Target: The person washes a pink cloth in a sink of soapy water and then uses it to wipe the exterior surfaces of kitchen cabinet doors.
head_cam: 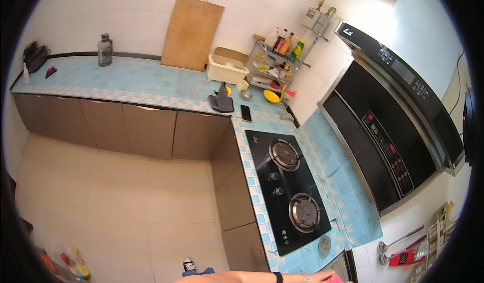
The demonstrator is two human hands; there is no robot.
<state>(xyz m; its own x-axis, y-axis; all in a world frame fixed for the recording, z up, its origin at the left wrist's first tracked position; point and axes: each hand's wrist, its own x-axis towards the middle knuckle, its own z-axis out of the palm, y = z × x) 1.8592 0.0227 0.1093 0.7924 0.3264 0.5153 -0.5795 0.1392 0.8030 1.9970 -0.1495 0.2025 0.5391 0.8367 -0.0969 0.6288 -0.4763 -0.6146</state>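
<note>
At the bottom edge, my left hand (326, 276) reaches right, over the corner of a metal sink (337, 266). Its fingers are closed on a pink item (335, 279), perhaps a cloth, mostly cut off by the frame. A black band (278, 277) and a bracelet (306, 277) circle the forearm and wrist. My right hand is out of view. Just above the sink, a clear glass or jar (324, 244) stands on the blue tiled-pattern counter (298, 262). Beyond it lies the black two-burner gas hob (280, 207).
A range hood (378, 131) juts out above the hob. Farther along are a phone (245, 113), dark gloves or cloths (222, 103), a yellow bowl (271, 96), a bottle rack (278, 61), a cream basin (228, 66), a wooden board (193, 33) and a jug (105, 50). Ladles (383, 252) hang at right.
</note>
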